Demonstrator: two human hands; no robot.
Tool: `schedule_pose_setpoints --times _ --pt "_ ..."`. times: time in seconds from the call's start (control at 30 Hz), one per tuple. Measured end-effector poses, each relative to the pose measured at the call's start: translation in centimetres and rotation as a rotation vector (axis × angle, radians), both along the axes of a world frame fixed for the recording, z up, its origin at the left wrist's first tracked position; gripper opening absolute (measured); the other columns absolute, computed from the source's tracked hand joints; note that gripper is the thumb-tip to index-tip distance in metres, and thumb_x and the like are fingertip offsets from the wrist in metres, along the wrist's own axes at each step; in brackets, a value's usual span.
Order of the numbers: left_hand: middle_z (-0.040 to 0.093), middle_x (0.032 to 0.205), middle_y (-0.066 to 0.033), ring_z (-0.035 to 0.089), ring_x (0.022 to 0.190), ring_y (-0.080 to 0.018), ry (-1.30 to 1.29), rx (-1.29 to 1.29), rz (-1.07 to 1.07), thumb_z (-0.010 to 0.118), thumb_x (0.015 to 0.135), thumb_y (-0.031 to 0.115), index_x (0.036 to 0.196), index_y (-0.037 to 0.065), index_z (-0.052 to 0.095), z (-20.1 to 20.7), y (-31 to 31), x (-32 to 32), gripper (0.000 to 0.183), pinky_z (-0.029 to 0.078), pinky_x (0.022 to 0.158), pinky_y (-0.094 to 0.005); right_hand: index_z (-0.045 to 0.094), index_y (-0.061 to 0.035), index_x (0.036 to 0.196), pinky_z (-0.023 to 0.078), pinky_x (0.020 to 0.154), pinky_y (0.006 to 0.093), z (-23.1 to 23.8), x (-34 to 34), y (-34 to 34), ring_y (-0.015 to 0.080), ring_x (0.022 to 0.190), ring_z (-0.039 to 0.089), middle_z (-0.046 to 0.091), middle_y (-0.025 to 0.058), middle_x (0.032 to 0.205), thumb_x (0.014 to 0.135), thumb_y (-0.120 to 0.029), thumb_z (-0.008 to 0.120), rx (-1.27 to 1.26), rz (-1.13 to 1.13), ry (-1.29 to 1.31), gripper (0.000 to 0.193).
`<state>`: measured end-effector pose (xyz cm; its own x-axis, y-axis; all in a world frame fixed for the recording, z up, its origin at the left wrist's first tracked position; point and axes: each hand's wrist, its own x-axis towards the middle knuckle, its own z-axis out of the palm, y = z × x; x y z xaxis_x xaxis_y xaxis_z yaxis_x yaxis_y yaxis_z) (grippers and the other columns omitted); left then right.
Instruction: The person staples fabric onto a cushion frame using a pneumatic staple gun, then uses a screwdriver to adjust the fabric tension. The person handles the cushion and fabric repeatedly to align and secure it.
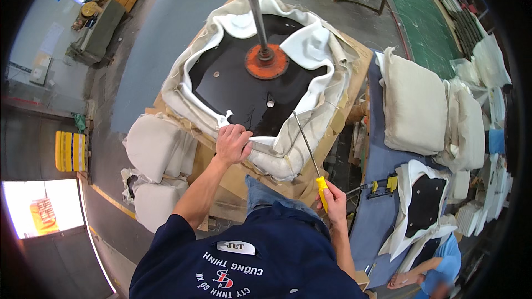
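An upside-down seat cushion (174, 94) lies before me, its beige cover and white padding folded up around a black base board (227, 97). Pressing on the middle of the board is an orange disc (252, 68) at the foot of a metal pole (252, 8). My left hand (233, 143) is closed on the edge of the white padding and cover at the near side. In my right hand (334, 202) is a yellow-handled screwdriver (310, 149); its long shaft points away from me, with the tip over the cushion's right edge.
Beige cushions (158, 147) are stacked at the left. On the blue table (363, 224) at the right are a yellow-and-black staple gun (383, 186), more cushions (415, 102) and another black board (425, 202). A co-worker's arm (414, 278) reaches in at the lower right.
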<state>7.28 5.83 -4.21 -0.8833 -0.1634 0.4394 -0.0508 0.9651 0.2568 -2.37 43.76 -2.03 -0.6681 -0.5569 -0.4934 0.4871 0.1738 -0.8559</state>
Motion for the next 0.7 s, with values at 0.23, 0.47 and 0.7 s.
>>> schedule_pose_setpoints --times 0.23,0.47,0.7 --pt "0.058 0.090 -0.0070 0.056 0.084 -0.0227 0.080 0.245 0.226 0.064 0.086 0.016 0.106 0.010 0.069 2.7 -0.9 1.4 0.021 0.043 0.081 -0.0353 0.061 0.0020 0.135 0.050 0.056 0.0238 0.3 -1.1 -0.2 0.0093 0.062 0.060 0.070 0.0083 0.087 0.102 -0.021 0.058 -0.011 0.099 0.092 0.040" --pt "0.058 0.081 0.0029 0.051 0.075 -0.0061 -0.191 1.378 0.294 0.059 0.102 0.022 0.113 0.002 0.066 8.5 5.0 1.9 0.024 0.043 0.065 -0.0255 0.069 0.0000 0.126 0.052 0.060 0.0251 1.4 -1.0 0.7 0.0093 0.066 0.062 0.071 0.0057 0.083 0.100 -0.017 0.061 0.026 0.275 0.016 0.032" --pt "0.066 0.082 -0.0033 0.058 0.069 -0.0089 -0.254 1.634 0.324 0.061 0.102 0.020 0.108 0.000 0.068 9.0 4.6 5.2 0.021 0.048 0.065 -0.0234 0.073 -0.0036 0.120 0.052 0.061 0.0255 3.0 -1.5 0.1 0.0087 0.064 0.062 0.072 0.0042 0.078 0.098 -0.019 0.065 0.092 0.441 0.089 0.028"
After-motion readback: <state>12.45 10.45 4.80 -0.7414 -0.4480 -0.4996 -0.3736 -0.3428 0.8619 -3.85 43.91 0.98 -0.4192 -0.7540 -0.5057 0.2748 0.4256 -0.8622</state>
